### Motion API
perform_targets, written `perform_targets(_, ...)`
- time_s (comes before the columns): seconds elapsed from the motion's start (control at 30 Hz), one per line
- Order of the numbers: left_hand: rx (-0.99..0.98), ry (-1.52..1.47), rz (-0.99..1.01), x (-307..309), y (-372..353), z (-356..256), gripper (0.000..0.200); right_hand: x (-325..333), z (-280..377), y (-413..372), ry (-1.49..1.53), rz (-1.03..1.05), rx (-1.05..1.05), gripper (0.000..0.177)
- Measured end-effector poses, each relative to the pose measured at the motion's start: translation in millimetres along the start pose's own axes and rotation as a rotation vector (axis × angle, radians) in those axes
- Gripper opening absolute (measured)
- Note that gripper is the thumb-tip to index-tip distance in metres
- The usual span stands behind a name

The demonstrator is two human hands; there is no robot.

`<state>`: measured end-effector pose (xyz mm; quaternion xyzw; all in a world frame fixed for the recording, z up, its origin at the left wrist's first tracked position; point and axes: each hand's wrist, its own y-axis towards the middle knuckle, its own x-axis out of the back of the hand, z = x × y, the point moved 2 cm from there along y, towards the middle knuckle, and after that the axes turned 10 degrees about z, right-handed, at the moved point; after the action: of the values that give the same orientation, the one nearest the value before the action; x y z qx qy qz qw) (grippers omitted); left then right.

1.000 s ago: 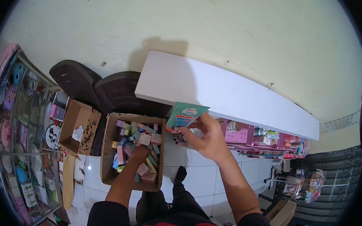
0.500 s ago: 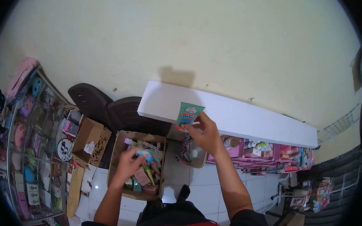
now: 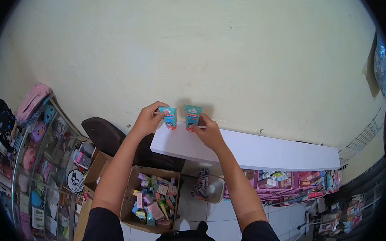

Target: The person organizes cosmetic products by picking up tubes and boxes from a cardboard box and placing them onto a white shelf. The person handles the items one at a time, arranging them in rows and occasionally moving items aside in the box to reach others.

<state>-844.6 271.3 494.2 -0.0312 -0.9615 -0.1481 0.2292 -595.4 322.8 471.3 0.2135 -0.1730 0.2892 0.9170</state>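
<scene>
Two teal squeeze tubes with orange-red bottoms stand upright side by side at the left end of the white wall shelf (image 3: 243, 151). My left hand (image 3: 148, 120) grips the left tube (image 3: 170, 118) by its left side, thumb across its front. Around the right side of the other tube (image 3: 192, 116), slightly taller in view, my right hand (image 3: 207, 131) is closed, thumb low on its front. A narrow gap separates the tubes. Below my forearms, an open cardboard box (image 3: 128, 200) holds many small colourful packages.
A glass display case (image 3: 46, 174) full of goods stands on the left. Dark brown chairs (image 3: 102, 135) sit beneath the shelf's left end. Under the shelf are a pale plastic tub (image 3: 216, 189) and pink racks (image 3: 281, 182) of products. A smaller cardboard box (image 3: 96, 168) lies beside the case.
My left hand has risen from the cardboard box to the shelf with a tube. My right hand's tube has come down to the shelf's left end. The view has tilted up.
</scene>
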Motion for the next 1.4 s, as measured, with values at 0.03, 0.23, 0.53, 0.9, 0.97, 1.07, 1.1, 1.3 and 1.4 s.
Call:
perform_targets(0.03,-0.001,0.0,0.004,2,7,8,0.018,-4,-4,4,-0.013,-0.002,0.024,0.035)
perform_targets(0.23,0.054,-0.013,0.04,10,22,32,0.018,-30,-24,21,0.064,0.008,-0.03,0.034)
perform_targets(0.53,0.094,-0.145,0.05,9,20,29,0.035,-48,-42,27,0.116,-0.079,-0.017,0.04)
perform_targets(0.9,0.016,-0.075,-0.075,7,-14,54,0.051,-47,-31,-9,-0.098,-0.26,-0.024,0.041)
perform_targets(0.97,0.018,-0.056,-0.105,5,-39,50,0.051,-45,-12,-28,-0.077,-0.292,-0.062,0.035)
perform_targets(1.07,0.038,-0.084,-0.176,-4,-88,45,0.048,-50,7,-60,0.001,-0.276,-0.103,0.032)
perform_targets(1.1,0.071,-0.102,-0.196,-6,-106,52,0.046,-55,5,-71,0.02,-0.28,-0.098,0.03)
perform_targets(1.3,0.2,-0.231,-0.249,-33,-213,50,0.038,-98,9,-139,0.126,-0.225,-0.13,0.027)
perform_targets(1.4,0.313,-0.321,-0.293,-47,-259,45,0.036,-123,7,-169,0.208,-0.119,-0.204,0.025)
